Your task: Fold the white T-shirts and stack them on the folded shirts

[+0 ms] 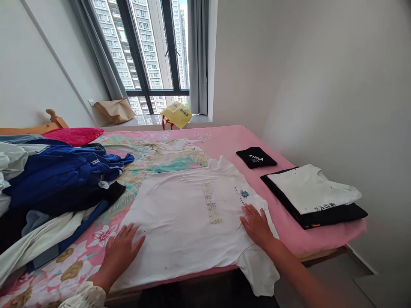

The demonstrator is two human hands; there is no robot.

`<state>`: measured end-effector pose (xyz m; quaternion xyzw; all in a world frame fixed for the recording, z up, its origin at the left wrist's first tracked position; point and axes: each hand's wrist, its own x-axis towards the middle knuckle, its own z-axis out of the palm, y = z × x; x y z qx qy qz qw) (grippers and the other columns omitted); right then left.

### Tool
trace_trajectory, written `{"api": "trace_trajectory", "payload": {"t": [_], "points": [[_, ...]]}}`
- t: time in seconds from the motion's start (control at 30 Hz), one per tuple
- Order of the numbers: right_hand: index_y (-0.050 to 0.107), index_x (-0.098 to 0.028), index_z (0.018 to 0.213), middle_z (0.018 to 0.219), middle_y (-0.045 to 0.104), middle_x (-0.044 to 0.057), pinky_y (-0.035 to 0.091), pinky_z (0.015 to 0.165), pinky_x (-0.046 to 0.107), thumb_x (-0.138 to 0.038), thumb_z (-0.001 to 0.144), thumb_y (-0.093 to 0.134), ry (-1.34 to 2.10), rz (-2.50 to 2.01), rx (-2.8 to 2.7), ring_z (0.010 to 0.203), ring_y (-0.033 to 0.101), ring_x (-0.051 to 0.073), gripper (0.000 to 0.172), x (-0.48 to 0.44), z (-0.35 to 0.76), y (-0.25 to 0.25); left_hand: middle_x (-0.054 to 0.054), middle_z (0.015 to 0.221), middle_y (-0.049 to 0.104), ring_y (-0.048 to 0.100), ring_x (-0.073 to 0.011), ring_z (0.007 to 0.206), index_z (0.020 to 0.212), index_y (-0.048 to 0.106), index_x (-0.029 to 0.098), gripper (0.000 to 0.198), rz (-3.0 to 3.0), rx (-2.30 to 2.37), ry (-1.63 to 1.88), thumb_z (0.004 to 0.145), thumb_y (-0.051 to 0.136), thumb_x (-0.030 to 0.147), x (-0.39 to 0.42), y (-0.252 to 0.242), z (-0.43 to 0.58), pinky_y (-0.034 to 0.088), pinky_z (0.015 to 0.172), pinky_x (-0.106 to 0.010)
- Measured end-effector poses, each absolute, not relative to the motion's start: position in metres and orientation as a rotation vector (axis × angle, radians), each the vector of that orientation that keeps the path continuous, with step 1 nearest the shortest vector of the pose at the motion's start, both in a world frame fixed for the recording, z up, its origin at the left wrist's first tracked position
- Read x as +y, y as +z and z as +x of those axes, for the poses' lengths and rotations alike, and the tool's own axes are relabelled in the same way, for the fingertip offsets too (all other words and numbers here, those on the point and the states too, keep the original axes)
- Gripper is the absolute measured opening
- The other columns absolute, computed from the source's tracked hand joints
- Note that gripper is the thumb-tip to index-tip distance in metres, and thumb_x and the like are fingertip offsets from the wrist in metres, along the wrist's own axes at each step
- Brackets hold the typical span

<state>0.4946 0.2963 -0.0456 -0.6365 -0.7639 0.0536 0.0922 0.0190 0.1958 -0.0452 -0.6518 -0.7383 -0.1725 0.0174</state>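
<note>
A white T-shirt [180, 218] lies spread on the bed, its collar side to the right, with a blue badge print on the chest and a column of small print across the middle. My left hand [123, 248] rests with fingers outstretched on the shirt's hem end. Flat near the badge, on the chest and sleeve side, is my right hand [255, 222], fingers apart. One sleeve of the shirt hangs over the near edge of the bed. Neither hand grasps anything.
A heap of clothes [64, 175] covers the bed's left side. To the right sit folded shirts [308, 188] and a small black folded garment [253, 158]. A paper bag [115, 111] and a yellow bag [176, 115] rest by the window.
</note>
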Motion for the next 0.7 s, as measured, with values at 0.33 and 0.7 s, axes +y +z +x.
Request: {"api": "trace_trajectory", "payload": {"t": [0.33,0.7], "points": [[0.032,-0.024,0.14,0.148,0.026,0.002,0.012,0.112,0.043,-0.047,0.091,0.027,0.404,-1.299,-2.69,0.136,0.02,0.018,0.054,0.38,0.422,-0.059,0.002,0.148,0.028,0.021,-0.0198,0.137,0.136,0.032,0.037,0.049,-2.563,-2.288,-0.118,0.089,0.024,0.05,0.316,-0.04,0.097,0.007,0.11,-0.053],[0.036,-0.024,0.137,0.144,0.034,0.004,0.011,0.11,0.051,-0.032,0.09,0.028,0.146,-1.454,-2.616,0.134,0.026,0.021,0.048,0.475,0.423,-0.083,-0.002,0.149,0.024,0.017,-0.0255,0.138,0.138,0.032,0.031,0.051,-2.283,-2.382,-0.209,0.088,0.03,0.044,0.408,-0.067,0.049,-0.005,0.104,-0.064]]}}
